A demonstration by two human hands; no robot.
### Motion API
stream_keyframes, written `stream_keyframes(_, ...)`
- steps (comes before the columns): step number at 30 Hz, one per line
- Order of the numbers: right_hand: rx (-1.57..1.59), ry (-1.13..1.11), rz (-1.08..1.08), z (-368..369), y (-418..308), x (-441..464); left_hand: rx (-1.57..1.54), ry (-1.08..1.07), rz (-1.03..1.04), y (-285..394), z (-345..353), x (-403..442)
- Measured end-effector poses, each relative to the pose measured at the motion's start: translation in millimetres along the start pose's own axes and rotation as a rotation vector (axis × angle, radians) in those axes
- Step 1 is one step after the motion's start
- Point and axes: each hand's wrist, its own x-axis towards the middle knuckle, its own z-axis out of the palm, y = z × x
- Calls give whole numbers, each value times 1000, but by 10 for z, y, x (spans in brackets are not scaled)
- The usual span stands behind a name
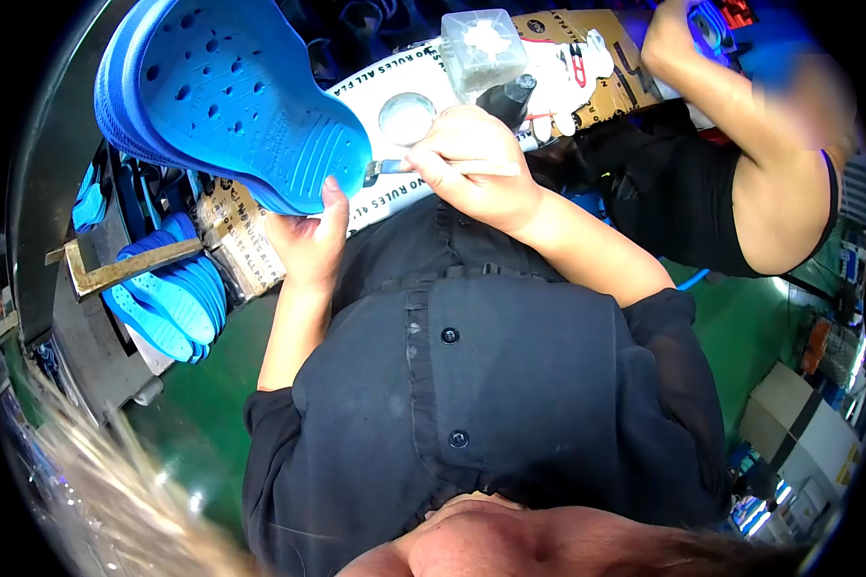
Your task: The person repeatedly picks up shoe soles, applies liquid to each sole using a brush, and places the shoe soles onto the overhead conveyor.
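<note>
A: Where is the shoe (pixel 241 106) to be found?
B: It is held up at the upper left, close to the camera, with the inside turned to view. The toe part, where many holes are seen, is pointed away from the person, and the heel is directed to the hands.
A: How is it supported?
B: By the left hand (pixel 310 236). The grip of this hand is closed on the heel end — the thumb is laid over the edge, while the other fingers are mostly hidden below.
A: And the right hand (pixel 476 163)?
B: In its grip a small tool (pixel 391 166) is pinched between the thumb and the fingers. The tip is placed at the heel edge; whether a contact is made cannot be told with certainty.
A: What is seen on the tabletop (pixel 409 79)?
B: A white surface with printed words is shown. A round dish (pixel 407 117) is set just beyond the right hand, and a clear box (pixel 484 48) is placed behind it, with a dark object (pixel 506 101) near.
A: And around?
B: At the left, blue soles (pixel 173 298) are gathered behind a metal bar (pixel 140 267). At the right, the bent arm of another person (pixel 712 91) is seen — well apart from the shoe.
</note>
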Motion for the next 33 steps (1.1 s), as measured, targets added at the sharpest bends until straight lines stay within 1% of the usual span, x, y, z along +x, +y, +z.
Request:
stream_keyframes(3,-33,63,-28,-8,83,-34,-19,32,23,-22,-10,-16)
stream_keyframes(5,-33,71,5,-4,106,-64,-29,51,23,-45,-21,-32)
stream_keyframes(7,-88,81,-104,-5,98,-56,-2,43,52,-81,-35,-33)
stream_keyframes(11,-31,33,-95,32,-1,-28,-25,60,80,-108,-3,-29)
stream_keyframes(14,-5,-5,-43,5,42,-59,-7,82,131,-163,-23,-31)
stream_keyframes(16,-12,-16,11,-23,64,-101,36,53,173,-176,-30,-33)
stream_keyframes(17,-11,-16,13,-8,57,-91,36,53,171,-174,-25,-26)
stream_keyframes(19,18,67,-62,28,35,-46,90,50,252,-153,4,-1)
stream_keyframes(20,17,67,-62,31,20,-38,88,49,252,-150,19,2)
stream_keyframes(22,-41,-21,-50,40,-17,-37,-12,66,202,-145,41,-1)
stream_keyframes(26,30,-18,-9,1,-2,-74,-11,88,206,-143,35,-27)
stream_keyframes(28,39,35,10,11,36,-102,44,73,139,-190,21,-59)
stream_keyframes(29,38,36,12,25,30,-100,44,71,138,-189,27,-61)
stream_keyframes(31,68,29,-30,57,21,-61,46,93,166,-183,48,-43)
stream_keyframes(32,31,-19,-26,45,-7,-50,46,93,167,-180,45,-25)
stream_keyframes(33,32,-19,-26,32,-17,-57,53,85,234,-181,36,-3)
